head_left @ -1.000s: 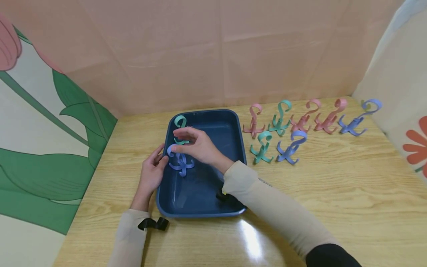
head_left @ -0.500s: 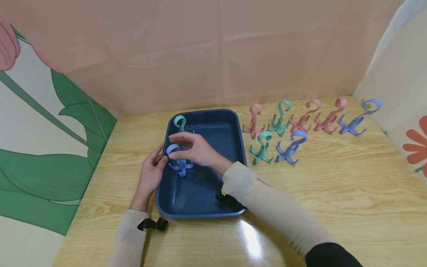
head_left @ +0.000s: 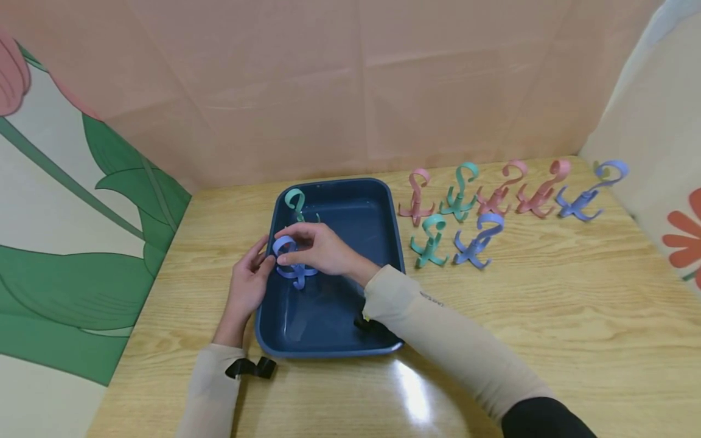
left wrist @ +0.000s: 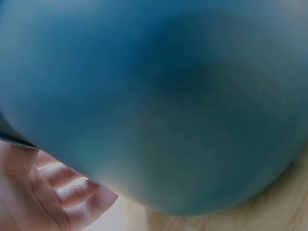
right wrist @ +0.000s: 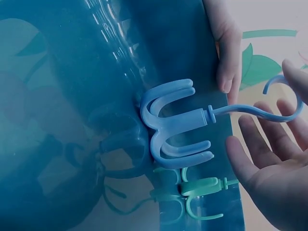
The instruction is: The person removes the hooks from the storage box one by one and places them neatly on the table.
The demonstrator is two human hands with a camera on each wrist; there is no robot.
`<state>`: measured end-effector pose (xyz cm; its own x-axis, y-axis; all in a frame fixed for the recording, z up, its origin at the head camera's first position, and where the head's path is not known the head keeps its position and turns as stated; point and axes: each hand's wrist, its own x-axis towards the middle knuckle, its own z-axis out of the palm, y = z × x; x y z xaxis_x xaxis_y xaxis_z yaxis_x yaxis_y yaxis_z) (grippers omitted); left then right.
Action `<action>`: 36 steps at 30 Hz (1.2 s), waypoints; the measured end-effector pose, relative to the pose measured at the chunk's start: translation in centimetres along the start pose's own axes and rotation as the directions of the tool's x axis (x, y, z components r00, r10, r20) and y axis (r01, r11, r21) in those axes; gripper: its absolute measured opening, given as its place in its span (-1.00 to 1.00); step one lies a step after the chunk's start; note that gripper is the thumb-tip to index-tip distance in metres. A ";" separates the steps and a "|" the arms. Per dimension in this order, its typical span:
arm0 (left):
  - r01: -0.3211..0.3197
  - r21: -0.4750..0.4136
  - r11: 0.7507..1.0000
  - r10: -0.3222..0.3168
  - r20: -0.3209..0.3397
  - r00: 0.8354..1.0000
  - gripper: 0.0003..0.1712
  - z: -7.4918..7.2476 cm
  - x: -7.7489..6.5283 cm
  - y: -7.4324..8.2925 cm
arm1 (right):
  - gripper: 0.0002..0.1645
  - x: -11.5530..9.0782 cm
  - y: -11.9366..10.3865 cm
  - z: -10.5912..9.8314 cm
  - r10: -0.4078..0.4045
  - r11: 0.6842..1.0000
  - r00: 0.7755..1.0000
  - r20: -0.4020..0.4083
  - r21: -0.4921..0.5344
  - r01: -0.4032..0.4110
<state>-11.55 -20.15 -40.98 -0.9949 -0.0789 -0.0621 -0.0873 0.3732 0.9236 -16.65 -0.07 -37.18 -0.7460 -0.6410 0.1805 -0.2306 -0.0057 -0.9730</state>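
My right hand [head_left: 323,249] reaches into the dark blue tray [head_left: 323,353] and holds the curled top of a blue four-pronged hook [head_left: 298,283] between thumb and index finger. The other fingers spread beside it in the right wrist view. Prongs upward, this hook stands on the tray floor near the left wall. Behind it, partly covered by the hand, stands a green hook [head_left: 296,201]. At the tray's left rim my left hand [head_left: 249,286] grips, thumb over the edge and fingers along the outer wall, as the left wrist view shows from below.
Right of the tray, several pink, green and blue hooks stand on the wooden table [head_left: 547,316]; the closest are a green hook [head_left: 429,246] and a blue hook [head_left: 473,246]. A pink sheet [head_left: 356,91] hangs behind the table.
My right hand has shifted slightly left and toward me, its thumb and index finger now around the blue hook's curl, which has turned a little. The left hand stays at the rim.
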 end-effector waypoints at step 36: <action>-0.010 -0.037 0.999 0.010 0.006 1.000 -0.43 -0.1 0.2 -0.1 | -0.76 -0.3 0.4 0.3 -0.025 1.000 0.997 -0.074 -0.001 0.025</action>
<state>-11.70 -20.31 -41.08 -0.9960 -0.0699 -0.0550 -0.0756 0.3394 0.9376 -16.36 -0.10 -37.62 -0.7843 -0.5821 0.2146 -0.2493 -0.0212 -0.9682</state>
